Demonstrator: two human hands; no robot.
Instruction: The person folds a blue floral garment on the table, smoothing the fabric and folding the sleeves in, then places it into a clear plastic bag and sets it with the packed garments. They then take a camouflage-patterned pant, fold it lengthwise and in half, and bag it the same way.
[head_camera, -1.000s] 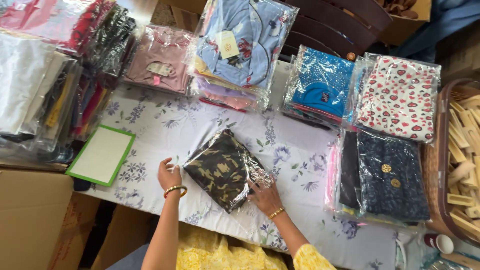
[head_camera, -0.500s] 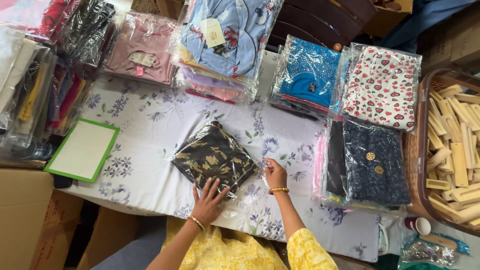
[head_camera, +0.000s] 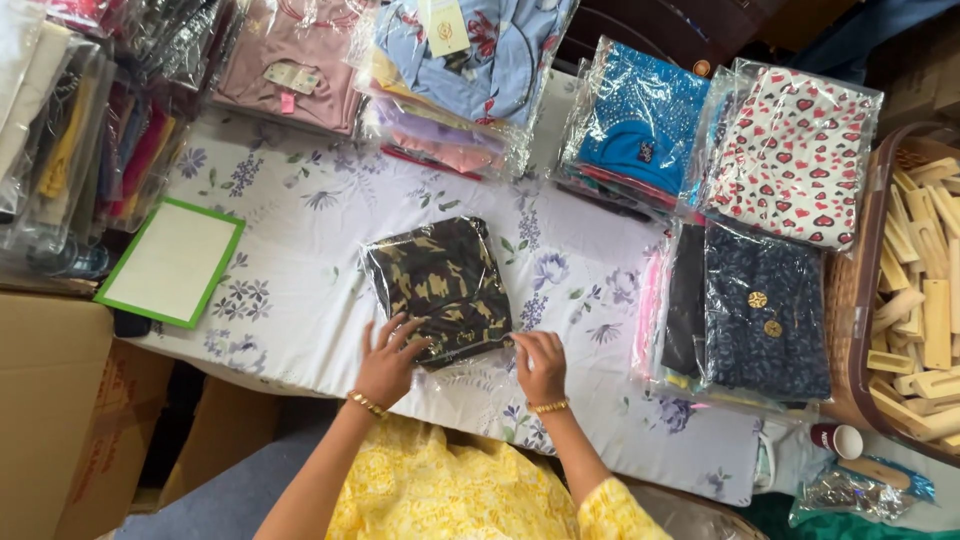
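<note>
A camouflage-print garment in a clear plastic bag (head_camera: 442, 282) lies flat in the middle of the flowered tablecloth (head_camera: 300, 270). My left hand (head_camera: 388, 358) rests with spread fingers on the bag's near edge. My right hand (head_camera: 540, 364) pinches the loose plastic flap at the bag's near right corner. Both wrists wear gold bangles, and my yellow patterned top shows below.
Stacks of bagged clothes ring the table: pink (head_camera: 290, 55) and blue floral (head_camera: 470, 60) at the back, bright blue (head_camera: 640, 125), heart print (head_camera: 795, 160) and dark navy (head_camera: 760, 310) on the right. A green-edged white board (head_camera: 172, 262) lies left. A basket of wooden pieces (head_camera: 915, 300) stands far right.
The camouflage bag has been turned square to the table edge. My left hand moved up onto its near edge. My right hand shifted down to the near right corner.
</note>
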